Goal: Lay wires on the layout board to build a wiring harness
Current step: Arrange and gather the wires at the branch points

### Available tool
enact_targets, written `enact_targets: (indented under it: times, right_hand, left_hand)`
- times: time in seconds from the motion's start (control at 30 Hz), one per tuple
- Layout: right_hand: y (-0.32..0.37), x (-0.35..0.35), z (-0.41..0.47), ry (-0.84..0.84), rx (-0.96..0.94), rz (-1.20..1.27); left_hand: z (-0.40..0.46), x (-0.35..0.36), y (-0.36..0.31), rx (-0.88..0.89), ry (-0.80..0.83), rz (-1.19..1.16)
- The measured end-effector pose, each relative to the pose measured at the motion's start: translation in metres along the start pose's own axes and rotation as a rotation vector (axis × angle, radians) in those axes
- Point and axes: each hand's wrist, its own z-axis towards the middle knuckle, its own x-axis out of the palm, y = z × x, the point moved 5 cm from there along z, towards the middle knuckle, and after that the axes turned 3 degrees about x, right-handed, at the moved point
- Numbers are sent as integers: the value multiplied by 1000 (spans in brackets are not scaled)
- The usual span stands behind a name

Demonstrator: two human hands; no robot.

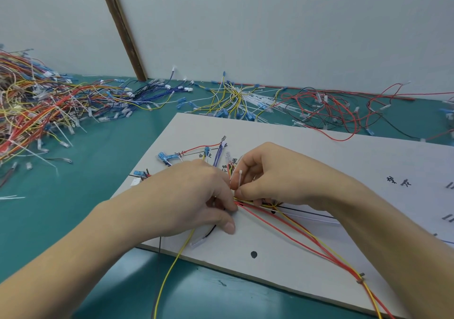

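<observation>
Board edge: the near rim of your layout board ran across the lower middle of the frame, one black dot marked on it.
Wires: your bundle of wires, mostly red and yellow, fanned from frame centre to the lower right corner; one yellow wire hung off the near edge. I'd judge them light, limp and springy, best taken close to the crossing point, not by the ends.
Left hand: your left hand was curled, fingertips pinching the bundle at centre.
Right hand: your right hand pinched a white cable tie, standing upright over that same spot.
Count: two hands, one tie held, one board.
Blue connectors: several lay at the board's upper left.
Loose stock: three heaps sat on the green table behind, upper left, top centre and upper right.
</observation>
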Motion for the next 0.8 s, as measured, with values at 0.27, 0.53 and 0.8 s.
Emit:
enact_targets:
  times: [0.27, 0.53, 0.8]
  right_hand:
    - [0, 0, -1, 15, 14, 11]
    - [0, 0, 0, 16, 5, 6]
    - [1, 0, -2, 16, -16, -10]
  left_hand:
    - [-7, 1, -7, 51, -47, 50]
    - [2, 1, -6, 11, 13, 52]
    - [5, 2, -8, 47, -12, 120]
